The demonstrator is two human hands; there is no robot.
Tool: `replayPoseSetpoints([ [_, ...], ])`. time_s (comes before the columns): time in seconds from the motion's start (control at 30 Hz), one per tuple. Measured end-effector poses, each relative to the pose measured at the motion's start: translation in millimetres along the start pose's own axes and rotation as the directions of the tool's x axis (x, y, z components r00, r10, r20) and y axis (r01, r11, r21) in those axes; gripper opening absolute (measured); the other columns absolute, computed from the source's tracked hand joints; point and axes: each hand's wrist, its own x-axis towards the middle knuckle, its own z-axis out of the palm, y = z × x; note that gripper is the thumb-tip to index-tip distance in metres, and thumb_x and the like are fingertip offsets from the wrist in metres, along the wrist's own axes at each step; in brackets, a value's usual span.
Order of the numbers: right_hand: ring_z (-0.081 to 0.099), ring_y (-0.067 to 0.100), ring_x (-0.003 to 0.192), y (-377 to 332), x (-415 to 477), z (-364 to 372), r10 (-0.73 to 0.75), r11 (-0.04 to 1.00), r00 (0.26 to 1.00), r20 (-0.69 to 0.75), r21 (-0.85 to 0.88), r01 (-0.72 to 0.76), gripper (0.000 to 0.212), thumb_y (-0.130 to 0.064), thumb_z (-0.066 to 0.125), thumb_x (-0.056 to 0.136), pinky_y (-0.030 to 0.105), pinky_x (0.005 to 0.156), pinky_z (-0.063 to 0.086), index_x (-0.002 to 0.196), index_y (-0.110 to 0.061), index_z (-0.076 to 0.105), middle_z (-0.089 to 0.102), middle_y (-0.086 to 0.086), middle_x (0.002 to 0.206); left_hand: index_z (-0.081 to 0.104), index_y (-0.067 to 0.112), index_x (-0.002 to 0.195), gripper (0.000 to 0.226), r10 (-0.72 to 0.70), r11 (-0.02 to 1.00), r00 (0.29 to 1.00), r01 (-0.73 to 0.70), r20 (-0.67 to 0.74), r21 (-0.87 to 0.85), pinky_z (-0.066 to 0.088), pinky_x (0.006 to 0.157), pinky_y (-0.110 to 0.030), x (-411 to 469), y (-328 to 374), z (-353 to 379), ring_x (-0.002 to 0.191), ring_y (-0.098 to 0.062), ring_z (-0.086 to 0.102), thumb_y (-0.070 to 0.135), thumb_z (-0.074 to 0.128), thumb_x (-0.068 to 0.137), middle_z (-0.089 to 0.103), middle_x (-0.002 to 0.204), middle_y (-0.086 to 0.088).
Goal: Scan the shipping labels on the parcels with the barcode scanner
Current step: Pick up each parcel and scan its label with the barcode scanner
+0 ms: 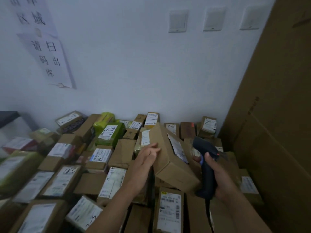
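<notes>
A brown cardboard parcel [170,158] stands tilted above the heap, its white shipping label [178,148] facing right. My left hand [148,154] lies with straight fingers against the parcel's left face. My right hand [218,177] grips the handle of a dark barcode scanner [204,158], whose head sits just right of the label and shows a small red light. The scanner's cable hangs down from the grip.
Several labelled cardboard parcels [104,155] and green bags [111,133] cover the area below the white wall. A tall cardboard sheet [276,98] stands at the right. A paper notice [48,56] hangs on the wall at the left. A dark shelf edge [8,116] shows far left.
</notes>
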Motion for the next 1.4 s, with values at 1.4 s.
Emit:
replayPoseSetpoints([
  [1.4, 0.057, 0.019, 0.047, -24, -29, 10, -0.010, 0.790, 0.952, 0.305, -0.581, 0.194, 0.040, -0.047, 0.068, 0.088, 0.027, 0.047, 0.046, 0.069, -0.011, 0.065, 0.064, 0.007, 0.060, 0.049, 0.038, 0.130, 0.073, -0.273, 0.947, 0.828, 0.141, -0.490, -0.288, 0.055, 0.087, -0.058, -9, -70, -46, 0.112, -0.022, 0.061, 0.010, 0.083, 0.072, 0.064, 0.120, 0.008],
])
